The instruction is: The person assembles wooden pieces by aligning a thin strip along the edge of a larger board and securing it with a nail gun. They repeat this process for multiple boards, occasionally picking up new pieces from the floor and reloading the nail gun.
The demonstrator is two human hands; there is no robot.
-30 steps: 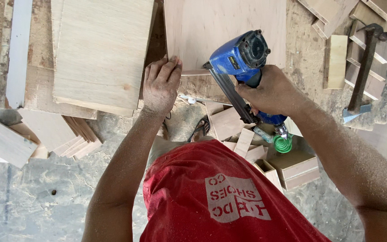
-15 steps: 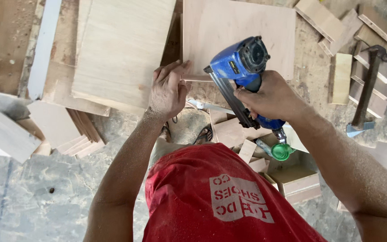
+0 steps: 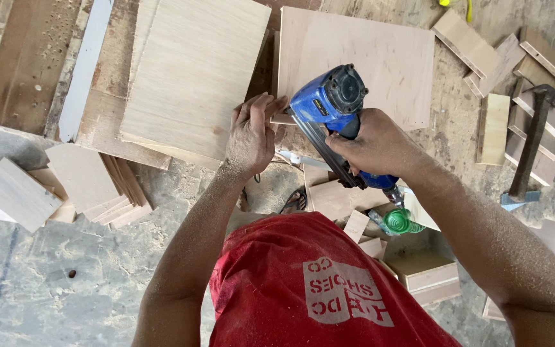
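Your right hand (image 3: pixel 370 144) grips a blue nailer (image 3: pixel 329 103) at the panel (image 3: pixel 361 58) edge; your left hand (image 3: pixel 250 135), fingers curled, pinches that edge.

A hammer (image 3: pixel 533 144) with a dark head lies at three o'clock on the dusty floor, its handle running across a few pale wood strips (image 3: pixel 534 58). A single short block (image 3: pixel 493 128) sits just left of it. At nine o'clock a fanned stack of thin plywood offcuts (image 3: pixel 107 186) rests beside a lighter loose piece (image 3: pixel 14 193). Up at eleven o'clock a white slat (image 3: pixel 85 71) leans along a brown drilled board (image 3: pixel 27 64). Small open wooden boxes (image 3: pixel 428 276) sit at five o'clock. The concrete floor (image 3: pixel 40 289) is grey and powdered with sawdust.
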